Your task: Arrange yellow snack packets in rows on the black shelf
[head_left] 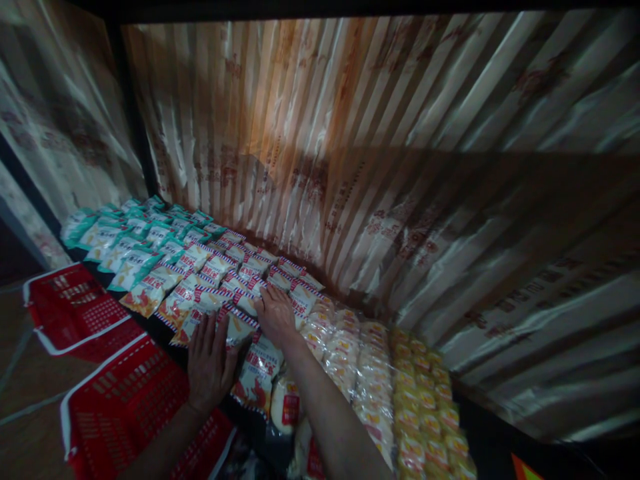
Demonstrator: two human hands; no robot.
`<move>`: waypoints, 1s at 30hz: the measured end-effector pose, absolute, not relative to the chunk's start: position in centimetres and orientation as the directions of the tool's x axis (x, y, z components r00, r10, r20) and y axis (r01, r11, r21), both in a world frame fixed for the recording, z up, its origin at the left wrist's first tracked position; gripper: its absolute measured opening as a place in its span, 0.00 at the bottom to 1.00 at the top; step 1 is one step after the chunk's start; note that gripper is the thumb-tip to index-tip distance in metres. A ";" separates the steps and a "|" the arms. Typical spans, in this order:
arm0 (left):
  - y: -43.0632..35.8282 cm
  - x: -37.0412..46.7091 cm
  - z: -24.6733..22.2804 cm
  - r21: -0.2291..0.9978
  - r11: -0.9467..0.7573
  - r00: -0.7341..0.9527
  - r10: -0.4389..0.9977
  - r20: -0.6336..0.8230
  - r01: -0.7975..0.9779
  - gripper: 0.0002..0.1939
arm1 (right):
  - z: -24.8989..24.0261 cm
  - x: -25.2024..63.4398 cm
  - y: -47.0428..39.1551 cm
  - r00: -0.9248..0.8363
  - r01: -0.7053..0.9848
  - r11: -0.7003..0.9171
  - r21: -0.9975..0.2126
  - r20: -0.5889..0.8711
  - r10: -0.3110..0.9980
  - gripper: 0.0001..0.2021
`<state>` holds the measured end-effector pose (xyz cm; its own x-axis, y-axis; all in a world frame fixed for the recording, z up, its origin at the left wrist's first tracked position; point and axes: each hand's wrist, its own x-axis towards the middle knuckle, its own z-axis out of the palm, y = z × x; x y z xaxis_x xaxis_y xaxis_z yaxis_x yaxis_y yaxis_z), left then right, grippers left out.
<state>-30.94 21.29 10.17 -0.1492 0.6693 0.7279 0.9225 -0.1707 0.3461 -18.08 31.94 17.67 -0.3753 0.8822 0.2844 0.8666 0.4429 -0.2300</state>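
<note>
Rows of striped-edge snack bags (153, 288), white and orange with red lettering, lie on a dark shelf. My left hand (210, 363) rests against the front bags with its fingers stretched and thumb apart. Farther in, my right hand (277, 317) lies over the bags, its fingers extended on their top edges. Neither hand grips a bag. A snack bag (259, 375) at the front lies between my left hand and right forearm. Beside that forearm are clear-wrapped pale packages (337, 347), and a round pale package with a red label (287, 403) sits partly behind it.
Teal snack bags (137, 267) fill the shelf's far left. Yellow wrapped packages (425, 407) stand in rows on the right. Two red shopping baskets (107, 393) with white handles stand at the front left. A pleated plastic sheet (400, 167) with red print hangs behind.
</note>
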 end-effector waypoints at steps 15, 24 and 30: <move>21.3 -31.2 9.7 0.355 -0.206 -0.139 0.660 0.739 0.912 0.31 | 18.4 -16.8 34.5 -0.267 0.912 0.334 -0.237 0.274 0.924 0.23; 21.5 -31.3 9.9 0.316 -0.206 -0.100 0.674 0.732 0.926 0.32 | 17.3 -17.4 35.8 -0.326 0.897 0.396 -0.198 0.311 0.893 0.23; 21.2 -31.4 10.1 0.337 -0.183 -0.132 0.673 0.728 0.923 0.32 | 17.7 -16.4 34.7 -0.297 0.891 0.394 -0.227 0.365 0.882 0.23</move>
